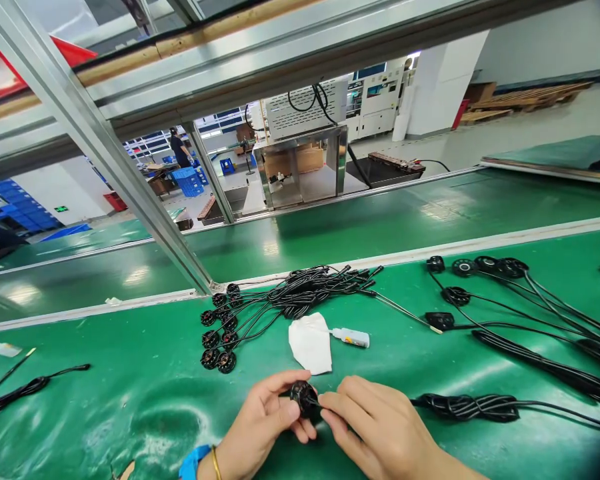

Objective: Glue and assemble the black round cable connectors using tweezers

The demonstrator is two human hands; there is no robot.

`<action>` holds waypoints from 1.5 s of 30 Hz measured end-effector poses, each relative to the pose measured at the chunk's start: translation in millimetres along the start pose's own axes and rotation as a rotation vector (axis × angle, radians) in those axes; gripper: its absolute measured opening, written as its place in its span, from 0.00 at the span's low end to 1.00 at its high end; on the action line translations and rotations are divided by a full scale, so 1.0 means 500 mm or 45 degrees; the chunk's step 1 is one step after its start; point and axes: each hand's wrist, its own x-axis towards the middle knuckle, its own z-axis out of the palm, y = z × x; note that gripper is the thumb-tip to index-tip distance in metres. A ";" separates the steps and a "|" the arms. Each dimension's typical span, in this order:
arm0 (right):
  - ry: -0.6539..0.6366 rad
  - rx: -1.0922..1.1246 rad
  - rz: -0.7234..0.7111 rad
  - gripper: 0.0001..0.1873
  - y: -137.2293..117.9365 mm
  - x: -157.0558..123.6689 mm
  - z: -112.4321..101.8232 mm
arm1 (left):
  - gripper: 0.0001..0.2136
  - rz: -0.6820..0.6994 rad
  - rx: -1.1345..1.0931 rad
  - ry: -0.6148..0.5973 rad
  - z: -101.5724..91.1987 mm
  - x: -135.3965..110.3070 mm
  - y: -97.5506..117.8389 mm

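In front of me, my left hand [265,420] holds a small round black housing [303,396] between thumb and fingers, its open side turned to the right. The thumb and fingers of my right hand [377,423] pinch a thin black cable where it enters this part. Emerging beyond my right hand is a tied bundle of black cable [467,405]; my hand hides whether it joins the held part. A folded white tissue [311,343] lies just past my hands, touching the nozzle of a small clear bottle [353,337].
Several cables with round black ends [226,361] lie piled behind the tissue. More black discs and cable coils [545,367] spread over the right side. At left are a loose cable [30,390] and another bottle [3,349]. A metal post [130,193] stands beyond the green mat.
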 end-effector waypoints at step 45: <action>0.056 0.122 0.287 0.12 -0.007 0.003 -0.004 | 0.22 0.020 -0.015 0.025 0.017 -0.004 0.003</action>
